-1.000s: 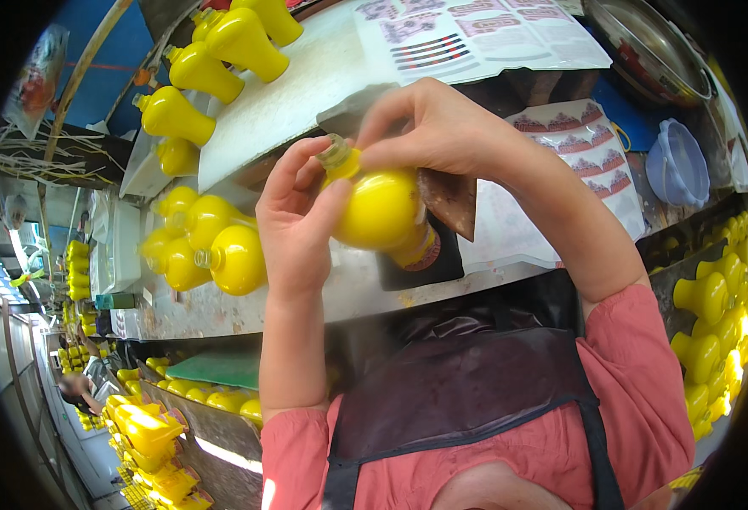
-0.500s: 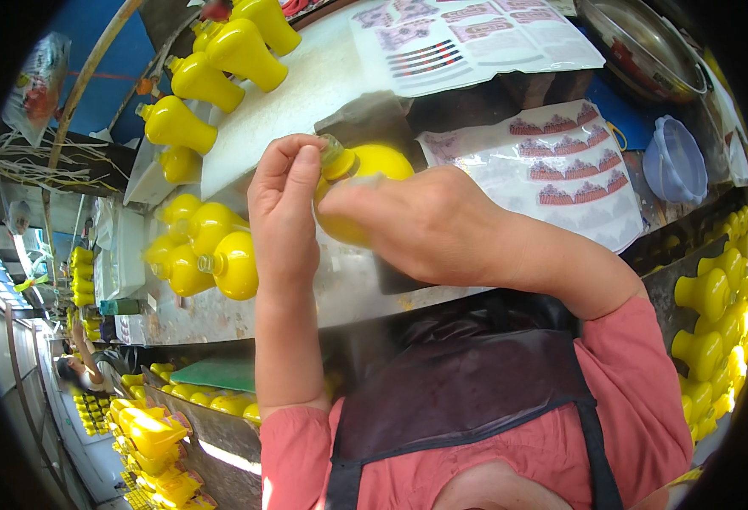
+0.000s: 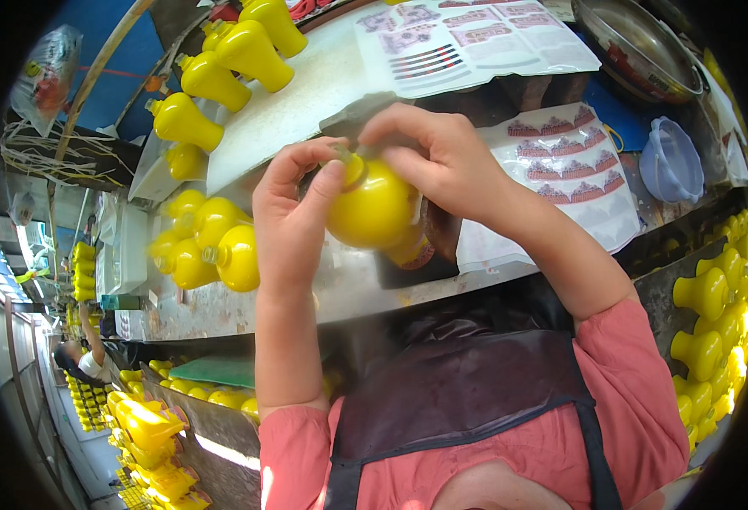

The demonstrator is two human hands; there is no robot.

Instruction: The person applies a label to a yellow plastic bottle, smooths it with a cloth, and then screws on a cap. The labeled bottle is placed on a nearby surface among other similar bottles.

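A glossy yellow bottle [image 3: 374,208] with a rounded shoulder and narrower lower part is tilted in front of me, its neck toward the far left. My left hand [image 3: 293,195] pinches its neck between thumb and fingers. My right hand [image 3: 450,161] is bent over the bottle's far right shoulder, thumb and index finger apart. Its thumb tip is at the yellow surface; whether it touches cannot be made out. Several yellow bottles [image 3: 238,259] stand on the worktable [image 3: 340,302] left of my left forearm.
Printed decal sheets [image 3: 552,183] lie to the right, with another decal sheet [image 3: 484,42] beyond. More yellow bottles [image 3: 187,119] line the far-left board. A lilac basin [image 3: 673,161] and a metal pan [image 3: 637,51] are at the right. Another person [image 3: 89,361] is at far left.
My right hand has drawn back from across the bottle toward the far right, its fingers now apart. More of the bottle shows. The left hand still grips the neck.
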